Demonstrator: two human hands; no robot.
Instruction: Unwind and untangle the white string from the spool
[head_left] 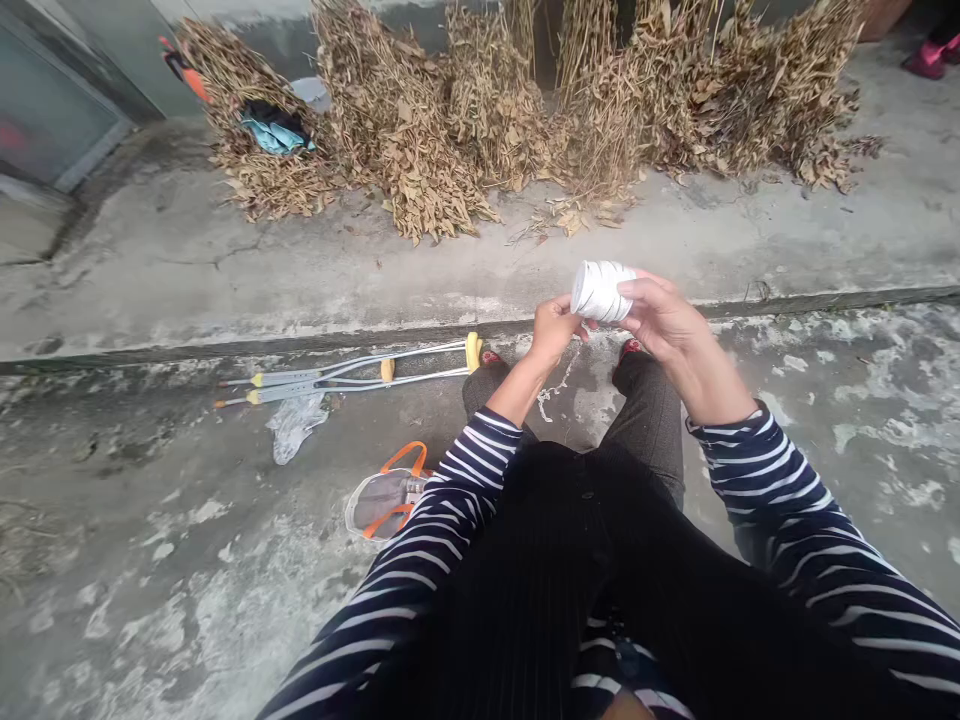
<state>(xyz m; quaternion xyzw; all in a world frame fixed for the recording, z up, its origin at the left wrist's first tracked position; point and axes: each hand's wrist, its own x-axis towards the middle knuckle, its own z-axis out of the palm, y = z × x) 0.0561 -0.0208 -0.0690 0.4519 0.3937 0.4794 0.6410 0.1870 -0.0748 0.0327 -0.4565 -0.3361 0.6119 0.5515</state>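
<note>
Above the front edge of the concrete ledge (pixel 300 280), the right hand (pixel 664 320) grasps a white roll (pixel 604 291); the left hand (pixel 554 330) curls at its lower left side, though whether it pinches anything I cannot tell, and below that edge, leftward, lie crutches (pixel 387 370) beside a clear plastic bag (pixel 295 425)

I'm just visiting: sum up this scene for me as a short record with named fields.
Right hand: grips a white roll
Left hand: at the roll's lower edge
Left of the legs: crutches, plastic bag, orange-handled bag
On the ledge: dry plants, blue cloth
Sleeves: navy, white stripes
</note>
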